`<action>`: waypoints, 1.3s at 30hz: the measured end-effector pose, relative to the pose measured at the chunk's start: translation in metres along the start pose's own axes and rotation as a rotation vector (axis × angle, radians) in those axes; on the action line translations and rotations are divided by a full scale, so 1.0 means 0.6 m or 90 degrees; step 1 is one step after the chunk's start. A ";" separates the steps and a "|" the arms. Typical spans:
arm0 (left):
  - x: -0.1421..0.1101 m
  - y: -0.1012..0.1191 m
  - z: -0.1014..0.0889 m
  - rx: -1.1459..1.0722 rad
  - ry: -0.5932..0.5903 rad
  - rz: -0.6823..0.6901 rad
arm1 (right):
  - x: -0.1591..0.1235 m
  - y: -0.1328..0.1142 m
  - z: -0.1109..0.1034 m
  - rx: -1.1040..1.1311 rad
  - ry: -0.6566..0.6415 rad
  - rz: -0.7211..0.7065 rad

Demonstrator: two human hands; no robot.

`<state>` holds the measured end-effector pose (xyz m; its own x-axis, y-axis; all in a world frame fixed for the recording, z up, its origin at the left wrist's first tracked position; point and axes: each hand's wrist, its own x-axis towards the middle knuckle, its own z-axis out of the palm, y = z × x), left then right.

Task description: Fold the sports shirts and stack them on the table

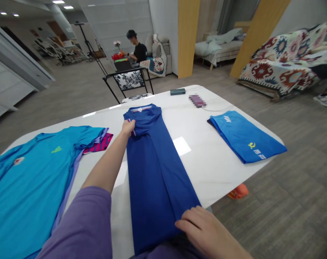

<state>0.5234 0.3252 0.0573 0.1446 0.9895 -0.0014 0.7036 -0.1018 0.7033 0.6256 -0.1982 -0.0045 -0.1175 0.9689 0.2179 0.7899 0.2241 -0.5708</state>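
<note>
A dark blue shirt (155, 172) lies lengthwise on the white table, folded into a long strip with its collar at the far end. My left hand (129, 127) is closed on its sleeve near the collar, by the striped cuff. At the near right corner of the strip, my right hand (200, 225) has its fingers curled on the hem edge. To the left a teal shirt (41, 172) is spread out over other garments; a purple edge and a red striped piece (100, 142) show beneath it. A folded bright blue shirt (247, 135) rests on the right.
The white table (190, 126) carries a dark power bank (177, 91) and a pixelated phone-like item (197, 100) with a cable at the far side. A black-framed chair (129, 81) stands beyond it. Further back a person (139, 50) sits. An orange object (239, 191) is below the right edge.
</note>
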 end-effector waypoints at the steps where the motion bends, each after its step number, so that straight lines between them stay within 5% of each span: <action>1: 0.000 -0.016 -0.005 0.032 0.001 -0.023 | 0.004 -0.007 0.001 -0.017 -0.022 -0.017; 4: 0.012 -0.048 -0.016 0.134 0.018 -0.059 | 0.019 -0.023 -0.019 -0.006 -0.092 -0.061; 7: 0.039 -0.051 -0.007 0.222 0.066 0.031 | 0.050 -0.019 -0.049 0.035 -0.071 -0.021; 12: 0.134 0.025 0.073 0.270 0.031 0.278 | 0.129 0.028 -0.032 -0.040 0.074 0.056; 16: 0.233 0.103 0.170 0.270 -0.040 0.264 | 0.165 0.079 0.029 -0.145 0.111 0.016; 19: 0.293 0.128 0.230 0.291 -0.080 0.246 | 0.168 0.113 0.067 -0.222 0.112 -0.045; 26: 0.364 0.113 0.266 0.287 -0.048 0.192 | 0.164 0.145 0.085 -0.305 0.058 -0.063; 29: 0.332 0.102 0.255 0.282 0.000 0.196 | 0.167 0.141 0.078 -0.248 0.021 -0.029; 33: 0.205 0.059 0.201 0.241 0.091 0.353 | 0.163 0.121 0.060 -0.164 0.002 0.023; 36: 0.072 -0.008 0.141 0.268 0.024 0.457 | 0.156 0.102 0.047 -0.126 0.012 0.042; 39: -0.042 -0.074 0.095 0.336 -0.097 0.436 | 0.151 0.085 0.041 -0.115 0.017 0.039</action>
<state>0.5283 0.2989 -0.0144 0.7182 0.6724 0.1792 0.6523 -0.7402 0.1631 0.6405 -0.0964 -0.0335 -0.0519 0.9765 0.2094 0.8905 0.1401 -0.4328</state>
